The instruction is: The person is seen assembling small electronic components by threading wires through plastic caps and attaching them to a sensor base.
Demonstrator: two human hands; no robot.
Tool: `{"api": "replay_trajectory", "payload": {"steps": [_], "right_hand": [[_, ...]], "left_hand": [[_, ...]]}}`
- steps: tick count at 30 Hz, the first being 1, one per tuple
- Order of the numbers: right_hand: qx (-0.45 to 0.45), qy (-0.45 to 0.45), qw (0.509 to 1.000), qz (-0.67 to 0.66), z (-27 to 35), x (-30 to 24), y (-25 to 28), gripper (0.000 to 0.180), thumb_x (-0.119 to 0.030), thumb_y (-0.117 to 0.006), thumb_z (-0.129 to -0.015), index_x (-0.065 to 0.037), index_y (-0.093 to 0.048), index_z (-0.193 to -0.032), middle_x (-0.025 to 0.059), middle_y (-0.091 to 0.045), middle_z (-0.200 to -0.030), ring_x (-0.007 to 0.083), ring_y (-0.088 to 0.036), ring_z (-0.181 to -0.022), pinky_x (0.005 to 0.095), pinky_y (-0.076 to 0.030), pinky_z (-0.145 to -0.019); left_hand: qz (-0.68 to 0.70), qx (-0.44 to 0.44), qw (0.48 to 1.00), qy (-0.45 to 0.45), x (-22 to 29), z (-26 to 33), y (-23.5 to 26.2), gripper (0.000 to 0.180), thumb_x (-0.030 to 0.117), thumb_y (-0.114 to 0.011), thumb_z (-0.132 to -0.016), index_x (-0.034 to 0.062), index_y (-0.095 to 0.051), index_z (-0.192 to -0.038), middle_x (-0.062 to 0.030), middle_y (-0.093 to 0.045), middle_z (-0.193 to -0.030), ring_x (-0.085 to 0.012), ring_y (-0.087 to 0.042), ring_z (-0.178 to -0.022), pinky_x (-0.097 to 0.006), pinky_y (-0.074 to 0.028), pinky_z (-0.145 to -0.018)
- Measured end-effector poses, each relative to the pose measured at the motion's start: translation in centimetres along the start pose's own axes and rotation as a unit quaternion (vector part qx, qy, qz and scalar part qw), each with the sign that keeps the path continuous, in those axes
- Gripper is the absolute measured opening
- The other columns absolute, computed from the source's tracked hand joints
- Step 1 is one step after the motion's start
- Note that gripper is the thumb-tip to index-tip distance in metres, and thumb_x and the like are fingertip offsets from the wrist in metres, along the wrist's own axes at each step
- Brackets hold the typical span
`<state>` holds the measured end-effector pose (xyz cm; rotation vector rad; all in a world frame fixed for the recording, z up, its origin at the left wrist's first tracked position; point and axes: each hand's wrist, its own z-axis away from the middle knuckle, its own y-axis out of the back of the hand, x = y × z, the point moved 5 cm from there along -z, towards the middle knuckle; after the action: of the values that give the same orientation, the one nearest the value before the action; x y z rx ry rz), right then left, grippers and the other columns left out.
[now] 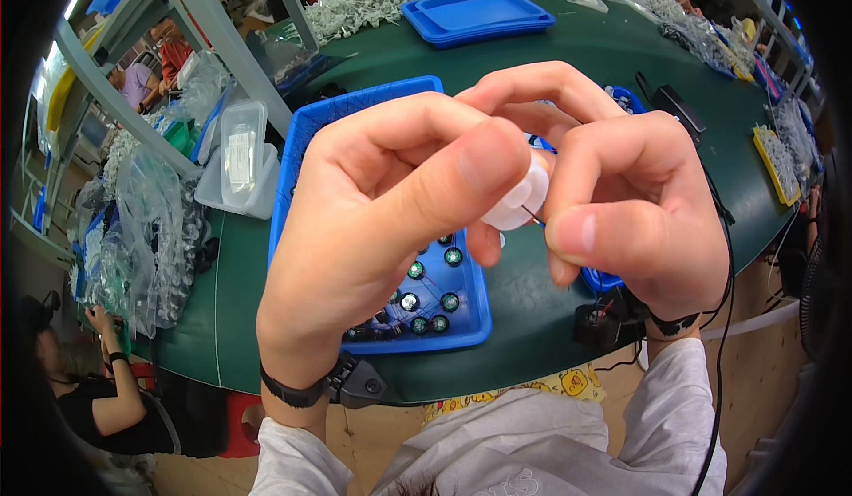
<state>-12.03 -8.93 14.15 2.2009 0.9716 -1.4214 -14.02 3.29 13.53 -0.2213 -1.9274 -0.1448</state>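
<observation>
A small white plastic part [517, 201], rounded and smooth like a little cap or bobbin, is held up in the air above the near edge of the table [568, 88], pinched between both hands. The left hand [382, 203] is clenched round it with the thumb pressed flat on its face; the right hand [635, 199] grips its other side, fingertips closed on a thin dark wire [532, 215] that pokes out beside the part.

The wire looks fine and stiff, so a hard pinch could, I judge, bend it or pull it out of the part. The plastic looks slick; if either thumb eases, the piece could drop into the blue tray [311, 132] below or roll off the near edge.

That tray is shallow, moulded plastic with a raised rim, and holds small round dark components [430, 296] with shiny tops and loose leads, easily scattered by a falling piece. The table is covered in matt green. Stacked blue trays [475, 15] sit toward the far edge beside a heap of pale small parts [359, 3]; crinkled clear bags [146, 230] crowd the left edge.
</observation>
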Motion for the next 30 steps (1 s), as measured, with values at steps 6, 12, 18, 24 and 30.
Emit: {"api": "replay_trajectory", "payload": {"steps": [6, 12, 18, 24, 30], "right_hand": [[-0.011, 0.002, 1.0, 0.018, 0.1, -0.3, 0.2, 0.017, -0.013, -0.059, -0.067, -0.001, -0.055, -0.055, 0.0231, -0.041, -0.119, 0.0285, -0.047, -0.102, 0.0348, -0.037, -0.082], [-0.004, -0.02, 1.0, 0.006, 0.1, -0.1, 0.1, 0.017, -0.013, -0.058, -0.067, -0.001, -0.055, -0.055, 0.0232, -0.041, -0.119, 0.0284, -0.047, -0.103, 0.0343, -0.037, -0.082], [0.0, 0.003, 1.0, 0.022, 0.1, 0.0, 0.1, 0.017, -0.013, -0.059, -0.067, -0.002, -0.055, -0.055, 0.0234, -0.043, -0.117, 0.0282, -0.047, -0.104, 0.035, -0.037, -0.083], [0.014, 0.012, 0.997, 0.079, 0.1, -0.5, 0.1, 0.016, -0.014, -0.059, -0.067, -0.003, -0.058, -0.057, 0.0232, -0.045, -0.115, 0.027, -0.047, -0.105, 0.0377, -0.035, -0.085], [-0.052, 0.096, 0.992, 0.062, 0.1, 0.6, 0.9, 0.017, -0.015, -0.059, -0.067, -0.002, -0.057, -0.056, 0.0242, -0.044, -0.117, 0.0278, -0.048, -0.103, 0.0367, -0.035, -0.084]], "left_hand": [[0.005, -0.006, 1.0, -0.01, 0.0, -0.2, -0.1, 0.059, 0.055, -0.046, -0.083, -0.0036, -0.052, -0.085, -0.009, -0.058, -0.071, -0.0045, -0.048, -0.047, -0.015, -0.037, -0.041], [0.011, -0.005, 1.0, -0.004, -0.3, -0.1, 0.0, 0.059, 0.055, -0.047, -0.082, -0.0034, -0.053, -0.085, -0.0106, -0.059, -0.076, -0.005, -0.049, -0.047, -0.017, -0.038, -0.042], [0.022, -0.017, 1.0, 0.004, -0.4, -0.2, 0.2, 0.058, 0.055, -0.051, -0.08, -0.003, -0.052, -0.086, -0.0115, -0.059, -0.079, -0.0054, -0.051, -0.051, -0.016, -0.038, -0.043], [0.025, 0.015, 1.0, -0.002, -0.5, 0.0, 0.0, 0.06, 0.057, -0.051, -0.079, -0.0023, -0.052, -0.087, -0.0103, -0.059, -0.081, -0.005, -0.052, -0.055, -0.016, -0.038, -0.044], [-0.02, -0.027, 0.999, 0.013, -0.2, 0.0, 0.4, 0.063, 0.06, -0.047, -0.079, -0.0018, -0.053, -0.087, -0.0109, -0.06, -0.081, -0.0044, -0.05, -0.049, -0.016, -0.039, -0.044]]}}
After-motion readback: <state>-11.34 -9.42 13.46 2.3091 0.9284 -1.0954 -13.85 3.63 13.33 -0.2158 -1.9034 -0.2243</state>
